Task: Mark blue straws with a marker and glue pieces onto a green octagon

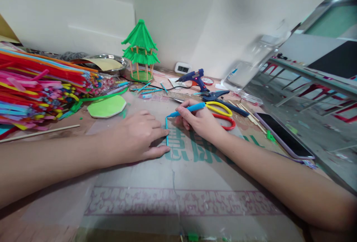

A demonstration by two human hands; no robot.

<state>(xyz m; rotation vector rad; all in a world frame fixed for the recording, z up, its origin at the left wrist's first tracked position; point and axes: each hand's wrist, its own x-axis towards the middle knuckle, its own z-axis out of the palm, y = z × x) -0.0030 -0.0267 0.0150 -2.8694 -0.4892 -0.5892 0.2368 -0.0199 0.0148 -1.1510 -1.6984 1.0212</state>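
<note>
My left hand (138, 136) lies flat on the cardboard-covered table (178, 197), its fingertips pressing a thin teal straw piece (167, 132) that lies pointing away from me. My right hand (199, 121) grips a blue craft knife (189, 109) like a pen. The knife's tip touches the far end of the straw piece. Both forearms rest on the table.
A big heap of coloured straws (41, 89) fills the left. Behind stand a green straw pagoda (141, 50), a green octagon (107, 106), a blue glue gun (195, 78), scissors (221, 111), wooden sticks (247, 112) and a phone (284, 134) at right.
</note>
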